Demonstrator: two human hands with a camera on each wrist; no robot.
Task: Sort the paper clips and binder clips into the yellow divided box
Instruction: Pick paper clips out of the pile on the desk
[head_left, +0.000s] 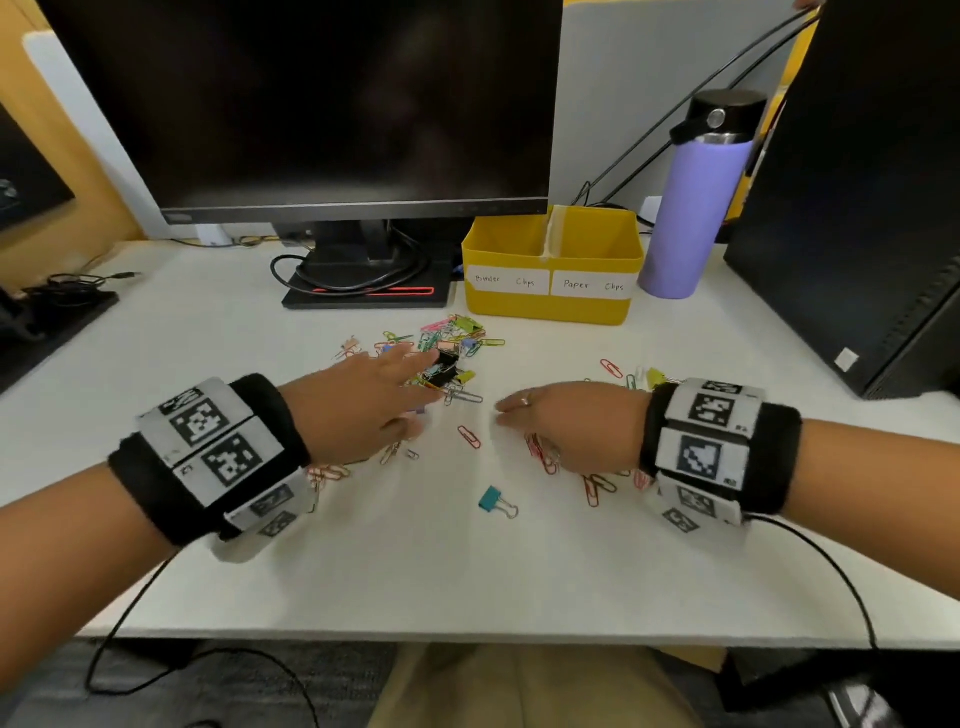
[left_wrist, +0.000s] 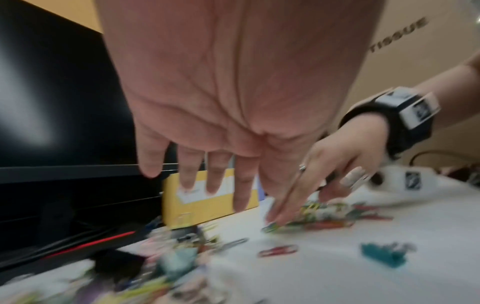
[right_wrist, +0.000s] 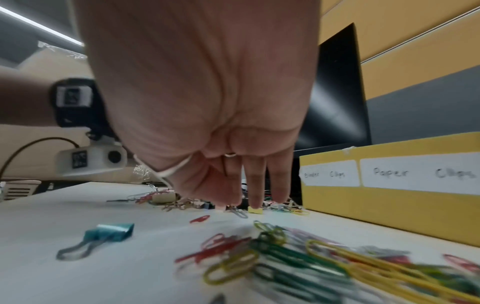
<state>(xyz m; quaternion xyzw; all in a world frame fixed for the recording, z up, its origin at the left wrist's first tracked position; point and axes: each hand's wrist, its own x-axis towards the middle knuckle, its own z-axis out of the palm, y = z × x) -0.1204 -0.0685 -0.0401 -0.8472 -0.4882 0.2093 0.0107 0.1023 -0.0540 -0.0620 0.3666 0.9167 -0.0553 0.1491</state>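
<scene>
The yellow divided box (head_left: 550, 304) stands behind the clips, its left half labelled "Binder Clips" and its right half "Paper Clips"; the right wrist view shows its labelled front (right_wrist: 389, 207). A mixed pile of coloured paper clips and binder clips (head_left: 454, 343) lies in front of it. My left hand (head_left: 421, 389) hovers over that pile with straight, spread fingers (left_wrist: 215, 183) and holds nothing. My right hand (head_left: 506, 413) reaches left, its straight fingers (right_wrist: 255, 197) pointing down at the desk over a second scatter of paper clips (right_wrist: 272, 257). A teal binder clip (head_left: 491, 500) lies alone between the hands.
A monitor on its stand (head_left: 363, 260) rises behind the pile. A purple bottle (head_left: 696, 218) stands right of the box, and a black computer tower (head_left: 857, 234) beyond it. Cables trail off the white desk's front edge (head_left: 467, 636).
</scene>
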